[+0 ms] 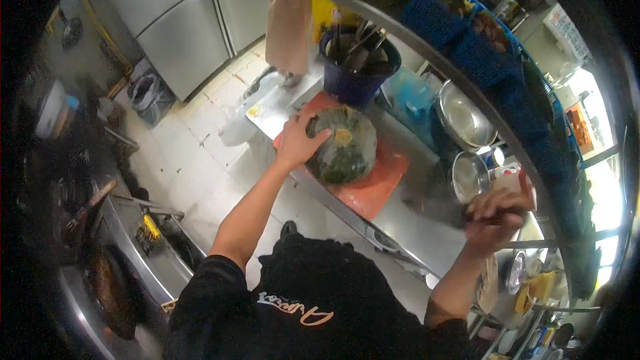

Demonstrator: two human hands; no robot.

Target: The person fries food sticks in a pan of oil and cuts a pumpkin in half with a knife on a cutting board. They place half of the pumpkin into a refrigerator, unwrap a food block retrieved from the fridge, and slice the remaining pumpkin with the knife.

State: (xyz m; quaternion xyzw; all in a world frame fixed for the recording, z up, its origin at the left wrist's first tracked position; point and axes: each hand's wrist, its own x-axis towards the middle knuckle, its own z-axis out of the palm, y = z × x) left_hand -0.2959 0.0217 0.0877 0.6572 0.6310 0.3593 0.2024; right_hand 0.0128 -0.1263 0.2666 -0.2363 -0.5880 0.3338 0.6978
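A large green pumpkin (343, 150) with a pale stem scar lies on an orange cutting board (377, 190) on the steel counter. My left hand (300, 137) grips its left side, thumb towards the scar and fingers over the far edge. Off to the right, my right hand (497, 217) is closed in a fist, raised over the counter. It grips what looks like a knife (433, 210), whose blade is smeared by motion and points left towards the pumpkin. The knife is apart from the pumpkin.
Behind the board stands a dark blue bucket (360, 77) of utensils. Metal bowls (465, 117) sit along the counter's back. A steel shelf rail (427, 33) with blue baskets (490, 60) crosses overhead. A beige towel (289, 20) hangs from it.
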